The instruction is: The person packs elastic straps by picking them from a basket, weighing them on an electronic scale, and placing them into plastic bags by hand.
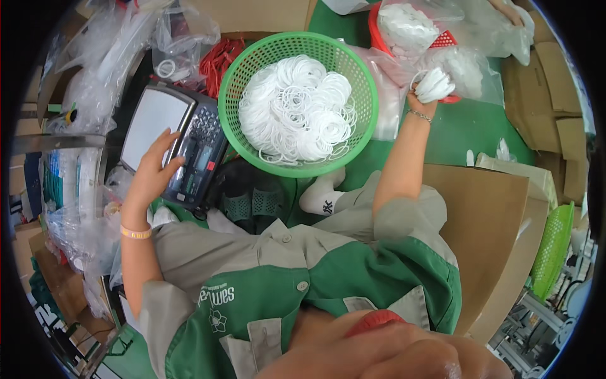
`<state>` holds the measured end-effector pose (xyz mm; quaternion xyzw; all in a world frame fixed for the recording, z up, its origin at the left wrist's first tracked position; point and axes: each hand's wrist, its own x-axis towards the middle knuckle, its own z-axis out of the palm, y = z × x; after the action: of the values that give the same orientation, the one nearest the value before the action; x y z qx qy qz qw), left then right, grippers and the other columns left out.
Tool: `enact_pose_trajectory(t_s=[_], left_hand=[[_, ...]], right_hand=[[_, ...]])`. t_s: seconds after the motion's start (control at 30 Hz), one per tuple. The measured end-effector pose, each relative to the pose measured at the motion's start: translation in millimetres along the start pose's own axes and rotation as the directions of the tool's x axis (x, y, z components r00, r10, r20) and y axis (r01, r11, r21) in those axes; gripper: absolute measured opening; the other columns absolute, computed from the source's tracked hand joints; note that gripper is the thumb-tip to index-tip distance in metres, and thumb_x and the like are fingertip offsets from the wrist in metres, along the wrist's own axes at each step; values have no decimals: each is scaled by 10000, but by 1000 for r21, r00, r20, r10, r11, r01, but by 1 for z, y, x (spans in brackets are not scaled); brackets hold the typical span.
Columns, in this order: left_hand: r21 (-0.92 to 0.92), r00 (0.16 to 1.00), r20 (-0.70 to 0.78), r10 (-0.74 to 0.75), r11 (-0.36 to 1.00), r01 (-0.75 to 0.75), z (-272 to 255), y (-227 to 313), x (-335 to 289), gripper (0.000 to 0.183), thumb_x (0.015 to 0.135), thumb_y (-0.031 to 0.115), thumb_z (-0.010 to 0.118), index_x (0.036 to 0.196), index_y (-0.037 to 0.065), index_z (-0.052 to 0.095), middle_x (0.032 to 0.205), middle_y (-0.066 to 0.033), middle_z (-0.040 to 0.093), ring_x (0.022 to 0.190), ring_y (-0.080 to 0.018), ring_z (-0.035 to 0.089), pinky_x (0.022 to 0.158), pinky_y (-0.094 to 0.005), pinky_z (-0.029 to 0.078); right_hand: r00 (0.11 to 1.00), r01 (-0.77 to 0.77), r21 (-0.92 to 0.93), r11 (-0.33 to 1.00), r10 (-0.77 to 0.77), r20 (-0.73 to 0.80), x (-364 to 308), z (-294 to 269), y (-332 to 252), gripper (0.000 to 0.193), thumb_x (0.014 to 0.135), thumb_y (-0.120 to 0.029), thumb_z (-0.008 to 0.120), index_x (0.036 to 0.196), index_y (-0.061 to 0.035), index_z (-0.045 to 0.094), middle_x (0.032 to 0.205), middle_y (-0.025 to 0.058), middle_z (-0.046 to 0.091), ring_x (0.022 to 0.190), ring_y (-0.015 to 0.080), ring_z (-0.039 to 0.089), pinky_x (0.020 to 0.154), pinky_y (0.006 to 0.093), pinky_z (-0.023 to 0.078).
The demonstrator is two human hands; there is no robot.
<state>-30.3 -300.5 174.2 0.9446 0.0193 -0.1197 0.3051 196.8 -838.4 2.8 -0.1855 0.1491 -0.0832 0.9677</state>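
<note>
My left hand [153,172] lies with its fingers stretched out at the edge between the pale weighing plate and the dark keypad of a digital scale [151,123]. It holds nothing. My right hand [421,106] is raised at the right, closed round a bunch of white rings [434,86] that stick up out of the fingers. Between the two hands stands a round green plastic basket [372,95]. Inside it is a large heap of thin white rings [297,107].
Behind my right hand sit a red basket [444,39] and clear bags of white pieces [407,28]. Red ties [221,62] lie beyond the scale. Black sandals [249,196] stand below the green basket. A cardboard box [473,221] is at my right, with plastic bags [88,95] at far left.
</note>
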Motion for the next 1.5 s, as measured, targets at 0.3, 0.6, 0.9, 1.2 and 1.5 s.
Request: enact_pose_trajectory(t_s=[0.3, 0.6, 0.9, 1.2, 1.5], left_hand=[[39, 999, 30, -9, 999, 8, 4, 3, 4, 441, 766, 127, 577, 1178, 29, 452, 1248, -220, 403, 1165, -335, 388, 943, -336, 325], [-539, 972, 215, 92, 842, 39, 8, 43, 19, 391, 853, 235, 502, 1154, -13, 468, 1099, -118, 537, 978, -195, 528, 849, -296, 396], [-794, 975, 199, 99, 599, 102, 21, 89, 19, 225, 857, 200, 504, 983, 16, 536, 900, -35, 573, 818, -93, 549, 723, -226, 444], [-847, 996, -46, -72, 532, -1, 3, 37, -1, 153, 850, 135, 515, 928, 16, 571, 835, -10, 589, 743, -63, 533, 679, -191, 425], [-426, 987, -150, 59, 897, -118, 2, 5, -27, 132, 773, 147, 570, 736, 21, 578, 593, 9, 504, 544, -96, 465, 498, -236, 379]], right_hand=[[978, 32, 324, 945, -97, 187, -2, 6, -10, 217, 787, -334, 472, 811, -134, 553, 629, -40, 546, 477, 78, 459, 416, 226, 341], [369, -103, -189, 977, 214, 904, -121, 162, -12, 161, 767, -93, 499, 656, -58, 389, 690, 95, 524, 479, 107, 477, 452, 189, 406], [38, 805, -467, 367, 752, 658, -283, 190, 187, 294, 568, 1, 576, 847, -50, 499, 819, 135, 552, 790, 326, 537, 668, 380, 435], [390, 405, -717, 567, 601, 697, -277, 189, 206, 358, 643, 14, 536, 997, -39, 522, 888, 71, 583, 827, 189, 575, 699, 288, 460], [469, -282, -702, 654, 732, 494, -303, 176, 247, 367, 671, 56, 413, 1010, -3, 541, 927, 51, 584, 826, 143, 565, 726, 281, 455]])
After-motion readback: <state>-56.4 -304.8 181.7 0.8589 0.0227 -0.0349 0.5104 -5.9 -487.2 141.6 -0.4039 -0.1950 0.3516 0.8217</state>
